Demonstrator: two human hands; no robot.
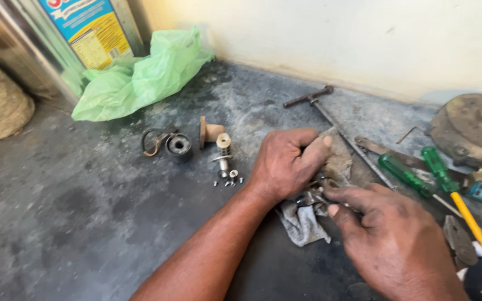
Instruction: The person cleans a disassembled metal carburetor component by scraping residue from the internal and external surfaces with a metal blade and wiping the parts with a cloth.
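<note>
Head cam: left hand [285, 161] fisted on a grey rag [308, 220] over the floor [85, 223]. Right hand [391, 239] pinches a small metal part [311, 196] w/ thumb & fingertips, just beside the left. 2 green screwdrivers [414, 173] lie right; screws [229, 181] left.

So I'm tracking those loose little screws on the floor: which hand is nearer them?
Left. The left hand is fisted just right of the small screws; the right hand sits farther right and lower.
</note>
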